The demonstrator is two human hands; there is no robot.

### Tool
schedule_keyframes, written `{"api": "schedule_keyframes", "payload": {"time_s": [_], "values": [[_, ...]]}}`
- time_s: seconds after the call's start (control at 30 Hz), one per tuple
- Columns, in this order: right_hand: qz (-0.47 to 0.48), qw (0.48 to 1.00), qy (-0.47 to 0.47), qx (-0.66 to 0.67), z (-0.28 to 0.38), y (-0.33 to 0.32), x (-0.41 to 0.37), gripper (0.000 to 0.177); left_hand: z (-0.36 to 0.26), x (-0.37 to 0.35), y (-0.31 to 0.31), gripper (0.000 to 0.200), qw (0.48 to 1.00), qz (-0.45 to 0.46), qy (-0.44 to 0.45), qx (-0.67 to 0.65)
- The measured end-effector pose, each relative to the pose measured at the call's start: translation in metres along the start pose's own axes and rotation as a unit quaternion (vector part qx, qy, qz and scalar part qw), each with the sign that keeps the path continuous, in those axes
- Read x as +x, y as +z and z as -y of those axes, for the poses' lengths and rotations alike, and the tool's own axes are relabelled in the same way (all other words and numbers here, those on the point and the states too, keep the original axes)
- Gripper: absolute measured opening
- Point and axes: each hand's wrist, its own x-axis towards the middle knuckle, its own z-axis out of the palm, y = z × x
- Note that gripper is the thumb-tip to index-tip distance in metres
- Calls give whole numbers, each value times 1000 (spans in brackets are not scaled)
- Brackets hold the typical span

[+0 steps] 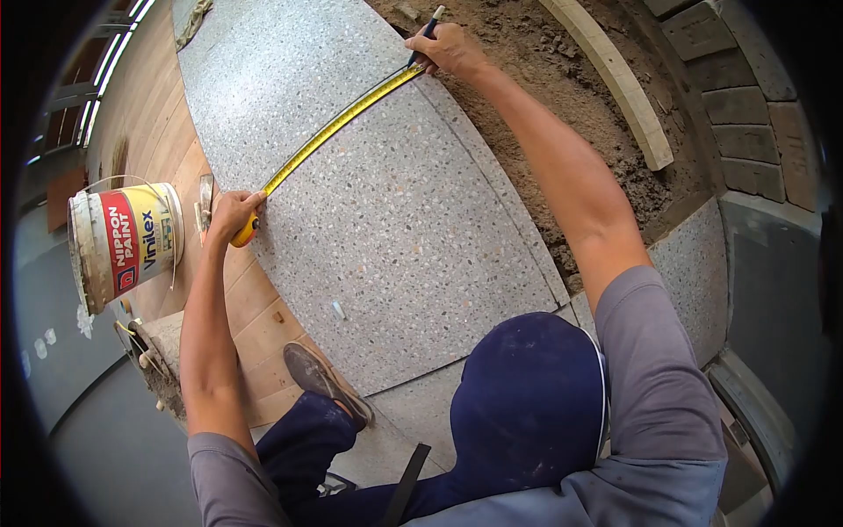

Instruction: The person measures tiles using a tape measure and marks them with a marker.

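A yellow tape measure (338, 121) stretches across a large speckled terrazzo tile (386, 228), bowing slightly between my two hands. At the tile's left edge, my left hand (234, 213) is closed round its yellow case. My right hand (450, 53), at the tile's right edge, grips a dark pencil (426, 37) with its tip pointing down at the tape's far end. A small pale stick (338, 309) lies on the tile nearer my body. Just beside my left hand is a hammer-like tool (206, 198), partly hidden.
A paint bucket (162, 228) stands at the left on wood-look floor tiles (255, 290). Bare soil (527, 97) with a curved timber piece (619, 88) borders the tile on the right. Grey bricks (742, 132) line the far right. My shoe (320, 378) rests by the tile's lower left edge.
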Motion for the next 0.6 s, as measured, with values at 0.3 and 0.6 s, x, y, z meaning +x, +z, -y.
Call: {"api": "schedule_keyframes", "payload": {"time_s": [0.3, 0.6], "values": [[6, 1000, 2, 6, 9, -4, -7, 37, 1, 1, 2, 44, 1000, -7, 7, 4], [-5, 999, 8, 32, 4, -2, -6, 34, 0, 0, 2, 46, 1000, -12, -2, 17]]}}
